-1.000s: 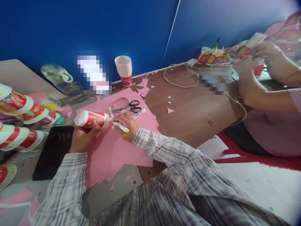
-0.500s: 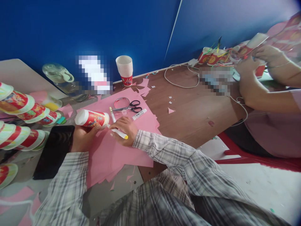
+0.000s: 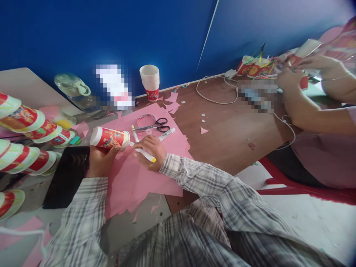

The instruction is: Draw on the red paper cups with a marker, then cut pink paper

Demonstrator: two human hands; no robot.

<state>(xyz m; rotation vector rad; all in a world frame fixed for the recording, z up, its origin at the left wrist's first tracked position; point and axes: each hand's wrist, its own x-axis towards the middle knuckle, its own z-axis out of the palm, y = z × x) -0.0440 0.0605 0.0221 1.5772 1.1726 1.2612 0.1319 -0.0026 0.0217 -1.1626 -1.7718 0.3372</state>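
On its side, a red and white paper cup [image 3: 111,138] is gripped from below by my left hand [image 3: 102,162], thumb near its rim. My right hand [image 3: 152,151] closes round a white marker [image 3: 146,154] with a yellow end, its tip pointing at the cup's rim. Beneath both hands lie pink paper sheets [image 3: 130,189]. Just beyond the right hand are black-handled scissors [image 3: 161,125], a roll of tape [image 3: 145,121], a white glue stick [image 3: 167,134] and another slim white pen [image 3: 135,133].
Stacked cups [image 3: 39,159] and a black phone [image 3: 66,177] are on the left. A clear bottle [image 3: 79,95] and a stack of paper cups [image 3: 150,82] stand by the blue wall. At right, another person's arms [image 3: 303,100] work near cups [image 3: 246,66] and a white cable [image 3: 217,102].
The cup has turned slightly in my left hand, showing more of its printed side. My right hand still holds the marker at the rim. The whole view has shifted a little.
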